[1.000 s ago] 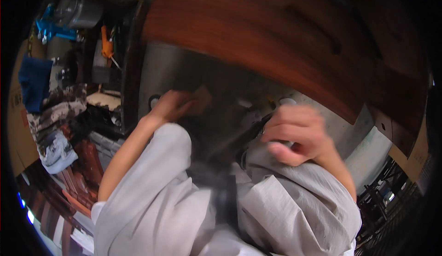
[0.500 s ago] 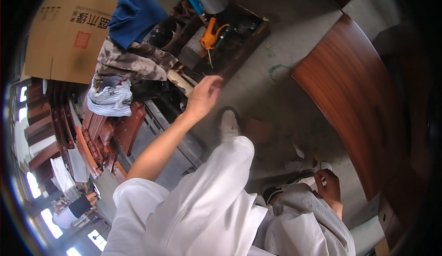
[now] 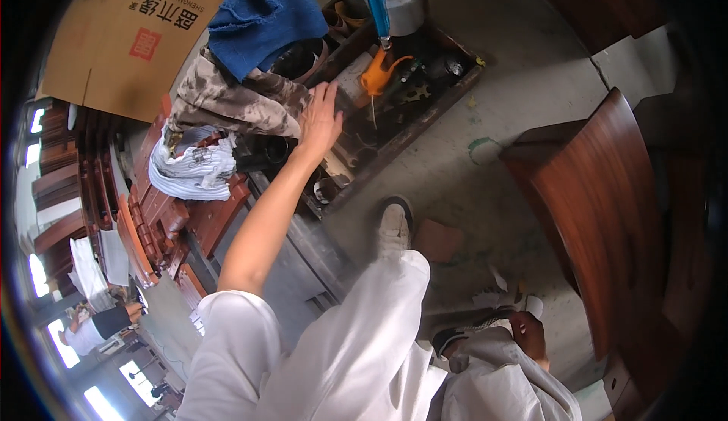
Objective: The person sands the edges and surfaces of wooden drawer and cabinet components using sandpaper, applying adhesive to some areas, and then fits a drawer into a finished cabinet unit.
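My left hand (image 3: 321, 120) reaches over the wooden toolbox (image 3: 413, 142), fingers stretched out and holding nothing. Its fingertips lie beside or on the edge of a camouflage cloth (image 3: 235, 103); whether they press on it I cannot tell. In the box lie an orange blow gun (image 3: 376, 76) with a thin nozzle and several dark small items. A blue-handled spray gun (image 3: 376, 8) with a metal cup (image 3: 402, 4) stands at its far end. My right hand (image 3: 528, 334) hangs low beside my right leg, fingers curled in shadow; anything inside them is hidden.
A blue cloth (image 3: 265, 19) and a striped rag (image 3: 193, 167) lie left of the box, near a large cardboard box (image 3: 129, 50). Curved reddish-brown wood panels (image 3: 599, 186) stand at right. Wooden parts (image 3: 163, 216) are stacked at left. Another person (image 3: 102, 326) is far off at lower left.
My left hand has moved up and away to the toolbox beside the camouflage cloth, its fingers straighter. My view has shifted, and more of the curved wood panel shows at right.
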Demonstrator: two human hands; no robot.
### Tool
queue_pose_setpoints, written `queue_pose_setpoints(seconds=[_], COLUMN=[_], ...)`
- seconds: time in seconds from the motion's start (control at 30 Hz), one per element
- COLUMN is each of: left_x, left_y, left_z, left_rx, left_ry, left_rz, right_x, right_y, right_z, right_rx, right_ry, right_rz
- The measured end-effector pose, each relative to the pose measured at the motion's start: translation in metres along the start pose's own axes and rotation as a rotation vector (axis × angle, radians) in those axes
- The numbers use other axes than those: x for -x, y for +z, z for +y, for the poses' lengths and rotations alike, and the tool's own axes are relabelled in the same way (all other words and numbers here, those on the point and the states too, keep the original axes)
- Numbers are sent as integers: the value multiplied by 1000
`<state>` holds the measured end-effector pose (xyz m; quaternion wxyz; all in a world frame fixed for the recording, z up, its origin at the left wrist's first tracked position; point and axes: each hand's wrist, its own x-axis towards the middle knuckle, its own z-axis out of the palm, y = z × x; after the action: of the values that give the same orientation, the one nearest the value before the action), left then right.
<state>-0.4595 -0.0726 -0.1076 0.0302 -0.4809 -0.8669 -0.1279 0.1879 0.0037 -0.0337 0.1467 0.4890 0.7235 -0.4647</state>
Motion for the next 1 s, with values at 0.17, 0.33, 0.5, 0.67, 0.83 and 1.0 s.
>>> queue_pose_setpoints(seconds=[0.17, 0.33, 0.5, 0.67, 0.83, 1.0], left_x=[4, 29, 46, 41, 14, -25], left_y=[42, -56, -111, -125, -137, -128], left_z=[-53, 46, 159, 254, 279, 285], left_rx=[5, 162, 833, 1403, 738, 600], left_ry=[129, 198, 153, 156, 813, 1014], left_rz=[-7, 54, -197, -572, -104, 20], right_x=[10, 59, 57, -76, -94, -93], right_y=[-14, -113, -214, -247, -234, -233], right_z=[0, -159, -112, -91, -83, -84], right_rx=[-120, -682, -659, 353, 349, 392], right_ry=[152, 395, -562, -356, -244, -247], right_rz=[-81, -78, 106, 958, 966, 985])
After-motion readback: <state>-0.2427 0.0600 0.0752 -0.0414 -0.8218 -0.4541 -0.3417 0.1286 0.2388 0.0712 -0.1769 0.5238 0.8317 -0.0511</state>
